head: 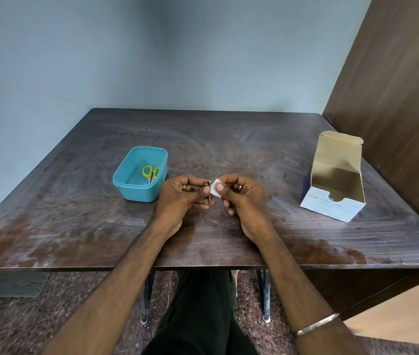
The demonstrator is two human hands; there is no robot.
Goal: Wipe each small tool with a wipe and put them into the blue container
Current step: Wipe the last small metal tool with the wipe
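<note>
Above the middle of the table, my left hand pinches a thin metal tool that hangs down between my fingers. My right hand pinches a small white wipe against the tool's upper part, and a fine wire-like tip sticks out up and to the right past the wipe. The blue container stands just left of my hands. Inside it lie small scissors with yellow-green handles.
An opened box of alcohol swabs stands at the right of the dark wooden table, flap up. A brown wooden panel rises close behind the box on the right. My legs show below the table's near edge.
</note>
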